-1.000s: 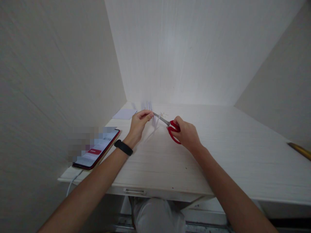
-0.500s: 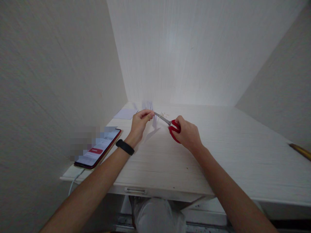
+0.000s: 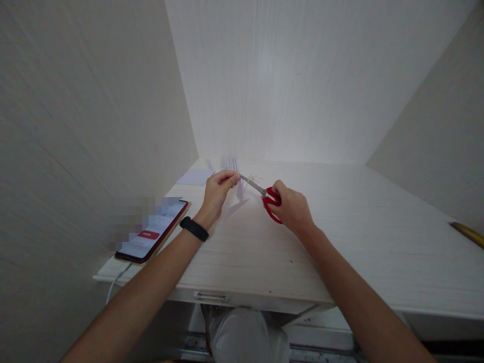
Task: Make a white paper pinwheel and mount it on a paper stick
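Note:
My right hand (image 3: 291,205) grips the red handles of a pair of scissors (image 3: 257,187), whose blades point left toward my other hand. Thumb and fingers pinched, my left hand (image 3: 222,187) holds a thin white piece of paper (image 3: 240,190) that hangs below the fingertips. The blade tips reach the paper right beside those fingertips; whether they touch it I cannot tell. Small pale scraps (image 3: 254,178) lie on the table just behind the blades. A black band circles my left wrist.
A phone (image 3: 151,234) with a lit screen leans at the left, a white cable below it. Behind my left hand lie a pale sheet (image 3: 194,176) and several striped strips (image 3: 229,163). The white table (image 3: 363,242) meets walls on three sides. A yellowish object (image 3: 468,235) sits far right.
Both hands stay almost in place. The scissor handles seem to have spread very slightly; the paper hangs in nearly the same spot.

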A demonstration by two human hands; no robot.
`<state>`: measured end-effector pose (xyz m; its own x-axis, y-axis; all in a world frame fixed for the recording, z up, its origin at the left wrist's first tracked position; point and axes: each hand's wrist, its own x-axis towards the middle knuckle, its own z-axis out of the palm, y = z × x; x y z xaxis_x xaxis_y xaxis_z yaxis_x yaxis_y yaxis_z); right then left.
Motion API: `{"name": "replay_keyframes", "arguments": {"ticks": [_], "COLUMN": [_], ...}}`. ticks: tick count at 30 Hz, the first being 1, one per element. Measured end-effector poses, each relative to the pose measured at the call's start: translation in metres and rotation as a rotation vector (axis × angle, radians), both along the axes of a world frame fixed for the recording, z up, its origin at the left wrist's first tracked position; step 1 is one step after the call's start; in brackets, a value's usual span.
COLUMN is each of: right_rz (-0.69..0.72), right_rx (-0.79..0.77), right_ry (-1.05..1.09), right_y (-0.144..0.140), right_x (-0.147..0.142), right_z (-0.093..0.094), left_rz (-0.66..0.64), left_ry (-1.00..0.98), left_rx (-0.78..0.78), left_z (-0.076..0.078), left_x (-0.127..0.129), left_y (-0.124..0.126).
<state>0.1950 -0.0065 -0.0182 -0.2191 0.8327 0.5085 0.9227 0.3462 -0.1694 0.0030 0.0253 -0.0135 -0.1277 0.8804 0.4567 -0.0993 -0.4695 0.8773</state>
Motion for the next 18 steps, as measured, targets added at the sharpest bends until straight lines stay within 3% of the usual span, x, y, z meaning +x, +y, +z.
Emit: {"name": "replay_keyframes", "arguments": {"ticks": [18], "right_rz": [-0.037], "right_rx": [-0.008], "right_ry": [-0.083], "right_y": [0.0003], "right_x": [-0.0002], "right_z": [0.0022], "left_rz": [-0.010], "left_ry": [0.020], "left_rx": [-0.008], "left_z": [-0.0006], "left_x": [0.0007], "left_y": [-0.0010]}}
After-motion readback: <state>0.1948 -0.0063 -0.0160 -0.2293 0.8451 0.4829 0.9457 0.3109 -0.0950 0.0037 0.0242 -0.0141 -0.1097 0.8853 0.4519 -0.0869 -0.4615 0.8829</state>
